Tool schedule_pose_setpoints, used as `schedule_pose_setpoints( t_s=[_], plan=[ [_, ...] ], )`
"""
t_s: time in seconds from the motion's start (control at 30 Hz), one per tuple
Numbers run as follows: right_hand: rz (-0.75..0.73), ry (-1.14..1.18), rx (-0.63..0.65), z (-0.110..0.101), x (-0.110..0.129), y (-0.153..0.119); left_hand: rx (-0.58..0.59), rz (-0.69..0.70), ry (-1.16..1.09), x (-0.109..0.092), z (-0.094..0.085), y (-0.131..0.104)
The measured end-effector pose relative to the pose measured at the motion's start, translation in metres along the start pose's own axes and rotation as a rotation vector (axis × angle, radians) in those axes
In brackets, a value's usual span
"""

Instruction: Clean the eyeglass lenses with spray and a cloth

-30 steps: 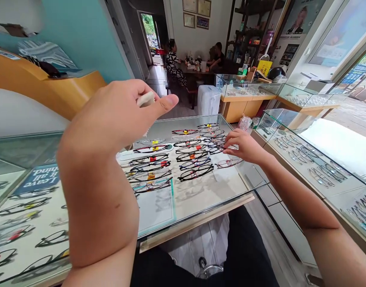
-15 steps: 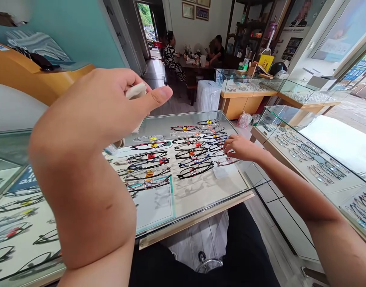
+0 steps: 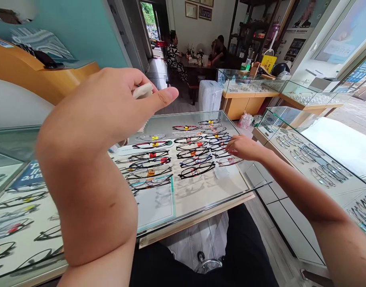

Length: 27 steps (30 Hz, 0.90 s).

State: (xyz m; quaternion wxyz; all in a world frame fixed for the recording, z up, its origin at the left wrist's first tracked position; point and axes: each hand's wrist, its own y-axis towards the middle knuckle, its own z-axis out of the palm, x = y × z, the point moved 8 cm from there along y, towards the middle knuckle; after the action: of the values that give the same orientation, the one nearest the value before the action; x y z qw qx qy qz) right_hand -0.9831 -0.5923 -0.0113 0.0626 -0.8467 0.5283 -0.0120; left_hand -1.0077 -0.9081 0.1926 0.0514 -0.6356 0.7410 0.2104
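My left hand is raised over the left part of a glass display case, bent at the wrist with the thumb pointing right. Its fingers are closed on a whitish cloth, and most of the cloth is hidden behind the hand. My right hand rests at the right side of the case top, fingers loosely bent, and I see nothing in it. Under the glass lie rows of eyeglasses with red, orange and yellow tags.
To the right stands another glass case with eyeglasses. More frames lie in a case at the left. Beyond are a wrapped suitcase, a corner counter, and two people seated at a table.
The view has shifted slightly, so the scene sits a little farther right. My left hand still grips the cloth, and my right hand stays by the case's right side.
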Motion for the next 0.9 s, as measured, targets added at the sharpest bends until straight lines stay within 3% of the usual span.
schedule_pose_setpoints(
  t_s=[0.2, 0.43, 0.63, 0.77, 0.9],
  plan=[
    [0.112, -0.018, -0.142, -0.022, -0.017, 0.013, 0.031, 0.085, 0.002, -0.001, 0.005, 0.001],
    [0.294, -0.031, 0.030, -0.006, -0.027, 0.047, 0.121, 0.227, 0.075, -0.006, 0.011, -0.005],
    [0.297, 0.040, 0.003, -0.007, -0.026, 0.052, 0.124, 0.416, -0.091, -0.004, 0.016, -0.016],
    [0.315, 0.116, -0.034, -0.027, -0.035, 0.037, 0.091, 0.391, -0.136, 0.002, 0.015, -0.023],
    [0.290, 0.288, -0.157, -0.062, -0.036, 0.012, 0.051, 0.444, -0.132, -0.011, 0.005, -0.038]
  ],
)
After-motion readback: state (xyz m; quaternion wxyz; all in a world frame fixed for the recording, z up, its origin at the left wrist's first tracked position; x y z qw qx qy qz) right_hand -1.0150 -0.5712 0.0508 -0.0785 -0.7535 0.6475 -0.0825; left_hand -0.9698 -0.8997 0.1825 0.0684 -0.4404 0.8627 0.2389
